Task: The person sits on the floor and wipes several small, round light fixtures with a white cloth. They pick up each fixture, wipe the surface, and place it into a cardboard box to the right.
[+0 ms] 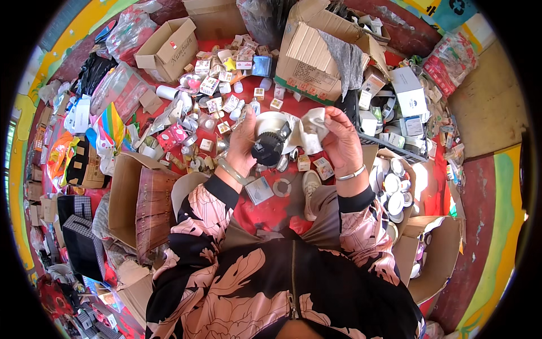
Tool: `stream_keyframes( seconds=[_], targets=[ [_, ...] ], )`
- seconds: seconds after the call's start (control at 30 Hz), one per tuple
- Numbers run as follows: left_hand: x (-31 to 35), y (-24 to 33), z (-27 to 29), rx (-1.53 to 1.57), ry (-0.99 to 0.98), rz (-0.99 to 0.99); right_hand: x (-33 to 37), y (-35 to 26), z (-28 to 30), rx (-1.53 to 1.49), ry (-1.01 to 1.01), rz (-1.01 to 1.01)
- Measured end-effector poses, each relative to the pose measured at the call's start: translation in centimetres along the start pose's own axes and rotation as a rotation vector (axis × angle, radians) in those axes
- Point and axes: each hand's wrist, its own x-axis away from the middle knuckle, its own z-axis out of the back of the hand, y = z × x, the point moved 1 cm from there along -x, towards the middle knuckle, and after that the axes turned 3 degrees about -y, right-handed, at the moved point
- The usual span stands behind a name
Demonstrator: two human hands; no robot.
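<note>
In front of my chest, my left hand is closed round a white, round item with a black ridged cap-like part at its near side. Its exact kind I cannot make out. My right hand pinches a crumpled off-white cloth or sheet. The sheet's left end touches or hangs beside the white item; whether the two are joined is unclear. Below my hands, a white flat box and a pale ring lie on the red ground. Small boxes lie close under my right hand.
Small boxes and bottles are heaped ahead. A large carton with a grey cloth stands far right of them. A dark crate and a carton of white round pieces are at right. An open carton stands left.
</note>
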Motion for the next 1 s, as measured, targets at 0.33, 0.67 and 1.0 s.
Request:
stream_keyframes(
  seconds=[0.33,0.67,1.0],
  targets=[
    [1.8,0.2,-1.9,-0.716,-0.073,-0.483,0.8,3.5,-4.2,0.594,-0.246,0.023],
    [1.7,2.3,-1.4,-0.554,0.09,-0.209,0.2,0.4,-0.5,0.352,0.372,0.193],
    [1.5,2.1,0.2,-0.956,0.125,-0.607,2.3,0.4,-3.6,0.797,0.001,0.146]
  ],
)
